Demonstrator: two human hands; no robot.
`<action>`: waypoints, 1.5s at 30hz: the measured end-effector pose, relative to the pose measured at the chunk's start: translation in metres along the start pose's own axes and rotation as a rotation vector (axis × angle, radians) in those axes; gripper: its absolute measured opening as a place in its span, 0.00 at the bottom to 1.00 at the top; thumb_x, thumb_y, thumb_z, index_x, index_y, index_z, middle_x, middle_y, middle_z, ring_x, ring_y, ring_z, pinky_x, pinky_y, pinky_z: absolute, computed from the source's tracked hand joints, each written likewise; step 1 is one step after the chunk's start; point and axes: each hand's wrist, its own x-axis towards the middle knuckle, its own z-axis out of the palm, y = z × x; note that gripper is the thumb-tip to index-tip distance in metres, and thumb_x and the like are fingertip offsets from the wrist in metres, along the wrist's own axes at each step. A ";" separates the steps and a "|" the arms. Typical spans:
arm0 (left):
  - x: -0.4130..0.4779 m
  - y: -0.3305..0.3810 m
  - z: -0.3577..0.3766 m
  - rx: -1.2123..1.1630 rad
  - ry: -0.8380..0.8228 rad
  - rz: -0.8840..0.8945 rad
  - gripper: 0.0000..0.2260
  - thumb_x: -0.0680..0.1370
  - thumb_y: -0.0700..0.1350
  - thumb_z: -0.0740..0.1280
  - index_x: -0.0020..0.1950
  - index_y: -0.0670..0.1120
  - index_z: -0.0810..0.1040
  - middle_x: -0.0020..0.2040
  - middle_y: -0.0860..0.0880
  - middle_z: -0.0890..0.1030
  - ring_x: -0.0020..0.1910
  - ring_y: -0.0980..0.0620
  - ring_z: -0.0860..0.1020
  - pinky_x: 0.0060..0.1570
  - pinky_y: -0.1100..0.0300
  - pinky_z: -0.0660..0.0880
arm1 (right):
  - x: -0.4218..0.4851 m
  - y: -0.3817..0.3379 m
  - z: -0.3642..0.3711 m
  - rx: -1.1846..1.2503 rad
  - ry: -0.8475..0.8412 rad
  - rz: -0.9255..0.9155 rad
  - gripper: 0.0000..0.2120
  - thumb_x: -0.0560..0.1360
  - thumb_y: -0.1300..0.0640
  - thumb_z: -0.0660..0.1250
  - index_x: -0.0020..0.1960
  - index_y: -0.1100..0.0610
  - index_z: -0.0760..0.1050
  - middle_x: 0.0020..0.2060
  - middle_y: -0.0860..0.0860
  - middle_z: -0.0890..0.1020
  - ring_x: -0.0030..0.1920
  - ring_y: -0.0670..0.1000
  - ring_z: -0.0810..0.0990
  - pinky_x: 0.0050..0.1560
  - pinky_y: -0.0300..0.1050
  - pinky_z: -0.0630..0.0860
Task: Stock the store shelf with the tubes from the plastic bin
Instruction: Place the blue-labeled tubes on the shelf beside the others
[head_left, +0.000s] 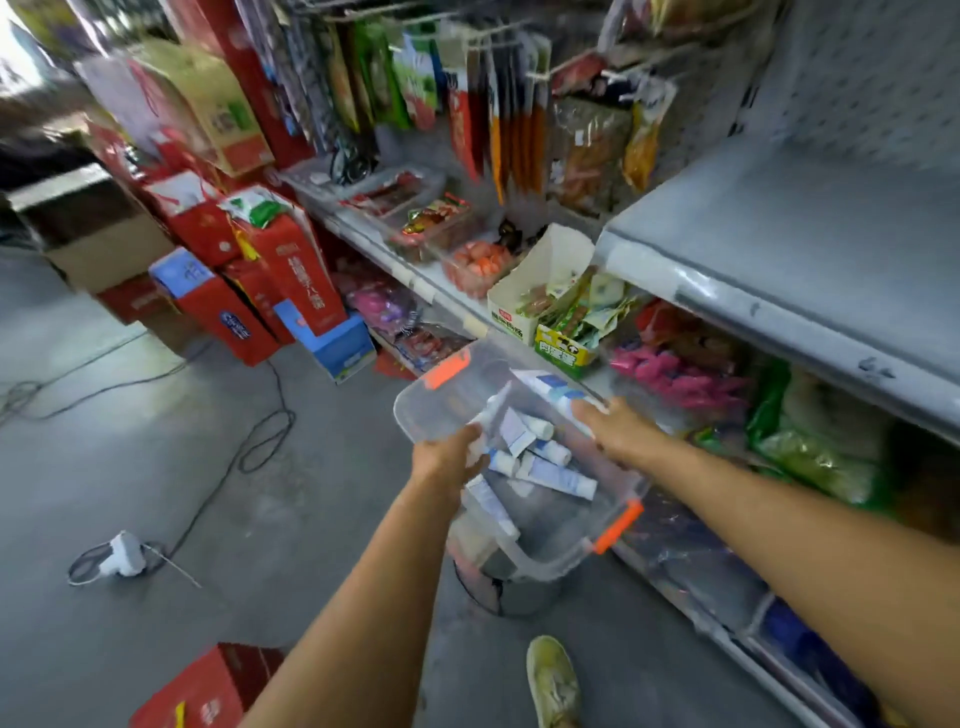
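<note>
Biggest thing in my view was the grey shelf (810, 244), bare on top, sitting up and to the right of both sets of fingers, well above the bin and nearer the right arm than the left. Below it I had the clear plastic bin (524, 551) with its two orange latches, one at the far end and one at the near end, lifted off the floor over a small dark bucket (511, 592). My left hand (449, 457) was curled over the bin's left rim, fingers wrapped closed on the plastic, carrying it. My right hand (613, 428) sat at the bin's right rim with its fingers closed around one white-and-blue tube (545, 389), which stuck out past the fingertips up and to the left, long axis running diagonally across the bin's far corner. So that tube lay right in the right fingers, and my read was that the shelf move belonged to that hand. The rest of the tubes (540, 457) lay jumbled in the bottom, between the two hands and just below the fingers, caps pointing mostly right. Count: one bin, one tube in hand, roughly six or seven loose below, though the blur and overlap left me unsure.
</note>
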 end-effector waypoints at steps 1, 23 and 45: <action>-0.024 -0.001 0.000 -0.103 -0.063 -0.036 0.17 0.75 0.38 0.71 0.62 0.36 0.73 0.49 0.41 0.78 0.35 0.46 0.79 0.26 0.63 0.78 | -0.022 -0.003 -0.012 0.102 -0.001 -0.019 0.26 0.76 0.39 0.61 0.58 0.62 0.70 0.38 0.56 0.74 0.31 0.51 0.72 0.28 0.40 0.64; -0.376 0.011 0.148 0.264 -0.846 0.443 0.23 0.71 0.34 0.73 0.64 0.37 0.70 0.52 0.38 0.80 0.45 0.43 0.82 0.43 0.51 0.81 | -0.359 0.035 -0.256 0.504 0.208 -0.347 0.04 0.74 0.61 0.66 0.48 0.59 0.75 0.35 0.55 0.76 0.33 0.51 0.74 0.33 0.44 0.68; -0.644 -0.104 0.354 0.188 -0.976 0.851 0.23 0.71 0.39 0.76 0.60 0.42 0.68 0.53 0.42 0.78 0.50 0.43 0.82 0.40 0.54 0.82 | -0.541 0.211 -0.509 0.641 0.683 -0.484 0.13 0.72 0.60 0.72 0.56 0.53 0.76 0.50 0.51 0.83 0.50 0.53 0.82 0.40 0.44 0.74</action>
